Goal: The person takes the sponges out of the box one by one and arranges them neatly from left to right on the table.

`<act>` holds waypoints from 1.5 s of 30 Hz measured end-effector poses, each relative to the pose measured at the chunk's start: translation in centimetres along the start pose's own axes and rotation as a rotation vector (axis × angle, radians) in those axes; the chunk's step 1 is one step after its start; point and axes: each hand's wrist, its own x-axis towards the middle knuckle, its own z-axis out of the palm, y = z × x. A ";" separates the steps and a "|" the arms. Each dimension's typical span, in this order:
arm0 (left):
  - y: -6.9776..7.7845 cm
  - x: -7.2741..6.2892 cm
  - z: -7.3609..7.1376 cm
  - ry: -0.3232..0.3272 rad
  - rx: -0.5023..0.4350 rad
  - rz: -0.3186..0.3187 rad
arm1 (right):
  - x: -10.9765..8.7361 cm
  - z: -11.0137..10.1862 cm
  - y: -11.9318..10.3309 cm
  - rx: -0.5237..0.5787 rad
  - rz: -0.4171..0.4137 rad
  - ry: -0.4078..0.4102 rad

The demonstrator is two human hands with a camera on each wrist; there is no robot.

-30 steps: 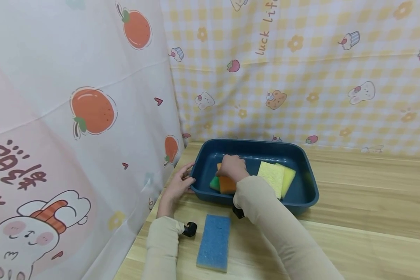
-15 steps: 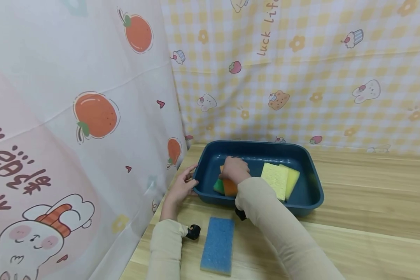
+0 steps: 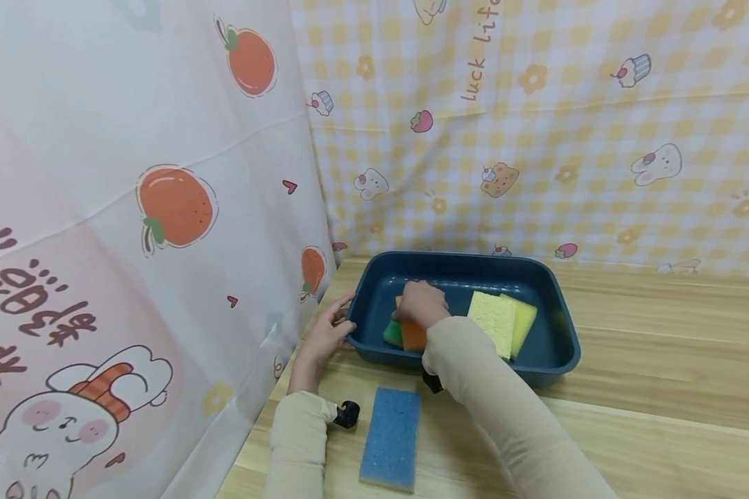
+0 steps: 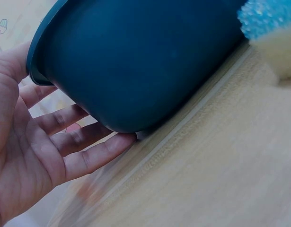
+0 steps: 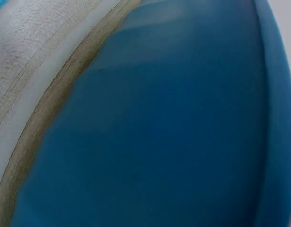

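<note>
A dark blue rectangular tub (image 3: 493, 263) stands on the wooden table. Inside it, towards the left, my right hand (image 3: 423, 303) holds an orange sponge (image 3: 413, 337) from above; its fingertips are hidden. A green sponge (image 3: 392, 334) shows partly beneath the orange one. Two yellow sponges overlap on the right: a pale one (image 3: 492, 321) in front of a brighter one (image 3: 524, 323). At the tub's left end, my left hand (image 4: 34, 142) touches the outer wall with fairly straight fingers, its thumb by the rim. The right wrist view shows only tub wall, not the hand.
A blue scouring sponge (image 3: 390, 438) lies on the table (image 3: 655, 367) in front of the tub, between the forearms. A printed white curtain (image 3: 243, 187) hangs along the left side. Behind the tub is a yellow checked curtain (image 3: 537, 138).
The head view has shifted slightly, so everything sits a little further right and lower. Both hands keep their places at the tub and on the orange sponge.
</note>
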 end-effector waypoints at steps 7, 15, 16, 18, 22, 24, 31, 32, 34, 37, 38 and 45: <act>0.2 0.1 0.3 -0.004 -0.003 -0.005 | -0.5 -1.0 0.6 -0.038 -0.054 0.071; 0.1 0.0 0.2 -0.012 0.009 0.001 | -1.9 -3.2 0.6 -0.099 -0.121 0.106; 0.1 0.0 0.2 -0.016 0.007 0.001 | -2.1 -3.6 0.5 -0.106 -0.120 0.104; 0.0 0.1 0.2 -0.021 -0.003 -0.002 | -2.6 -4.3 0.5 -0.111 -0.113 0.098; -0.1 0.3 0.0 -0.024 -0.014 -0.002 | -3.6 -5.4 0.5 -0.143 -0.097 0.066; -0.1 0.3 -0.1 -0.025 -0.013 0.002 | -4.1 -5.7 0.5 -0.175 -0.097 0.044; 0.5 -0.1 0.0 -0.025 0.008 0.000 | -6.3 -5.3 0.8 -0.262 -0.177 0.016; 0.2 0.1 0.0 -0.021 0.012 0.005 | -6.7 -5.2 0.8 -0.269 -0.193 0.018; 0.2 0.0 0.0 -0.023 0.013 0.001 | -7.6 -4.9 0.8 -0.272 -0.210 0.022; 0.0 0.0 0.0 -0.033 -0.005 -0.007 | -8.9 -4.5 0.8 -0.268 -0.236 0.032; -0.1 0.0 0.0 -0.034 -0.010 -0.010 | -9.3 -4.3 0.9 -0.260 -0.240 0.037; -0.1 0.1 -0.1 -0.045 -0.037 -0.003 | -11.4 -3.0 1.3 -0.192 -0.237 0.050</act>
